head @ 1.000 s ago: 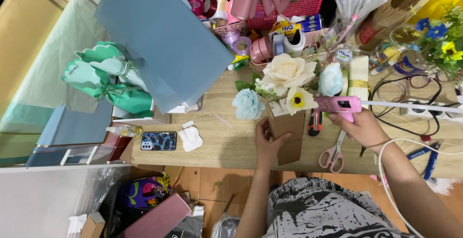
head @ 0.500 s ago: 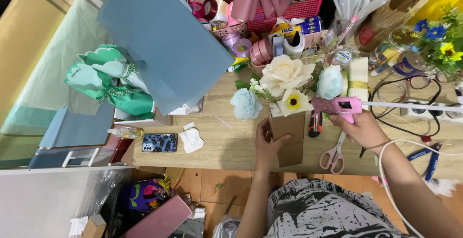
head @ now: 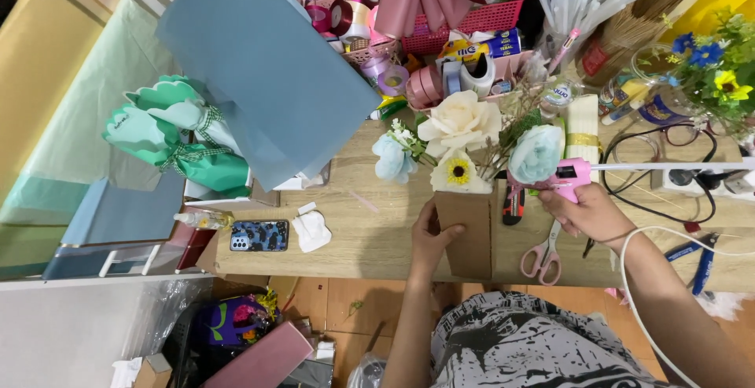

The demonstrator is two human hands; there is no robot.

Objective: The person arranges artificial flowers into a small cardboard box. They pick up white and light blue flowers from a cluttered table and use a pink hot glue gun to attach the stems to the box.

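The left hand (head: 431, 235) is closed around the left side of a brown cardboard box (head: 465, 231), thumb across its front face, fingers wrapped behind; the box stands near the front edge of the light wooden work table (head: 370, 231), roughly at its middle.

At the table's far left edge lie mint-green paper-wrapped bundles tied with checked ribbon (head: 177, 136), partly under a big sheet of blue-grey wrapping paper (head: 259, 66) that leans over the back left corner. Near the front left corner rests a phone in a dark patterned case (head: 259, 235), and just beside it a crumpled white scrap (head: 311, 229).

Artificial flowers rise from the box's top: a pale blue bloom (head: 390, 158) at the left, a large cream rose (head: 460, 121), a small white daisy with a yellow centre (head: 458, 172) and a light teal bloom (head: 536, 152) at the right.

The right hand (head: 590, 213) grips a pink glue gun (head: 568, 176), its nozzle pointing left toward the box's upper right corner, just under the teal bloom. Below it, pink-handled scissors (head: 544, 253) lie by the front edge. A red plastic basket (head: 472, 11) sits at the back edge.
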